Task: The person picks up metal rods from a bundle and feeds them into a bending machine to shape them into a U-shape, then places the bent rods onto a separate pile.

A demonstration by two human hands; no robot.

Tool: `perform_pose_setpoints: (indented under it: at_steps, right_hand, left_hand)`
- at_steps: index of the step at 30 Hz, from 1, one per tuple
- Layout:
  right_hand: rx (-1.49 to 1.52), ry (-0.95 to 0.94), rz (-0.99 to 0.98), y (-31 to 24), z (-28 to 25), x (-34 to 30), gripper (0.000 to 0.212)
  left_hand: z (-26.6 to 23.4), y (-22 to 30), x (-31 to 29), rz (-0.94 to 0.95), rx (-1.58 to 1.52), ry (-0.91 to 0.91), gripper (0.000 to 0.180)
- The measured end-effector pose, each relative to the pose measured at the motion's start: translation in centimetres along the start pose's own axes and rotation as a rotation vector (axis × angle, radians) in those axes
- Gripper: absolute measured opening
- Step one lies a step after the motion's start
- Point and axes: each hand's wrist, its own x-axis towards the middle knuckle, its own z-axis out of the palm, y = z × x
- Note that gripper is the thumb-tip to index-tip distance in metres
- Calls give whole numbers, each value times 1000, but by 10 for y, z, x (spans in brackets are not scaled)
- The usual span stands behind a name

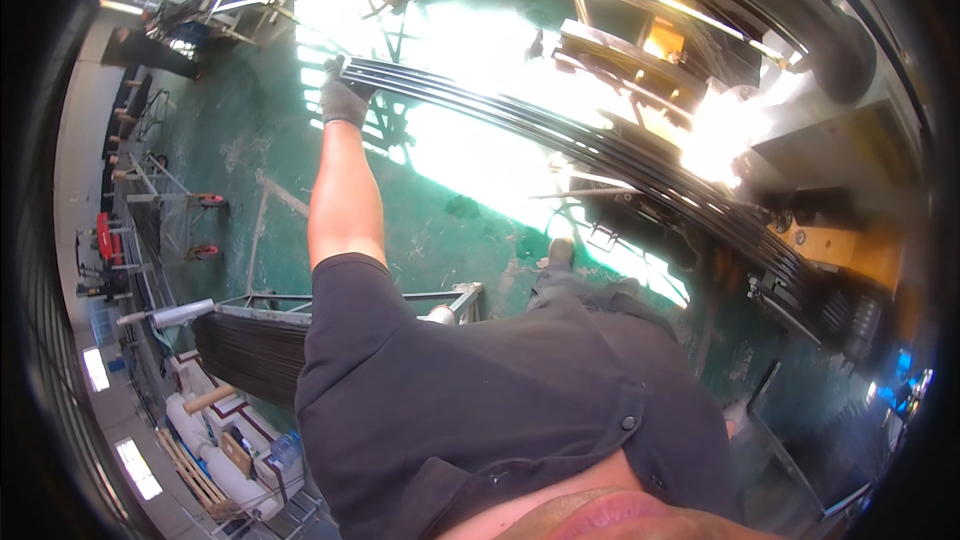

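Observation:
My left hand [346,98], in a grey work glove, is stretched out ahead with its fingers closed round the ends of several long, thin black bars [560,127]. From there the bars run side by side to the right, ending near a machine [800,240]; whether they are solid or hollow I cannot tell. My right hand is out of sight; only a sliver of skin shows beside my dark shirt.
Behind my left elbow, a metal rack [465,300] carries a stack of dark bars [250,352]. A wheeled frame [165,195] stands at the left. Bright sunlight glares on the green floor [430,225]. White rolls [230,480] lie at the lower left.

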Motion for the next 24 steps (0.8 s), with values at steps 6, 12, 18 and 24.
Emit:
perform_pose_setpoints:
  at_steps: [6,12,18,24]
  right_hand:
    - [47,45,-248,2,-7,45,35]
    - [-106,-14,-304,-12,24,31,35]
    - [-35,-130,-161,-58,35,3,37]
    - [-153,-105,-103,-32,-10,115,38]
  left_hand:
    - [-25,-4,49,-273,71,-294,47]
    - [-62,1,53,-494,-248,-690,63]
    - [-44,6,39,-190,-247,-105,60]
    - [84,-135,-129,-252,-156,223,56]
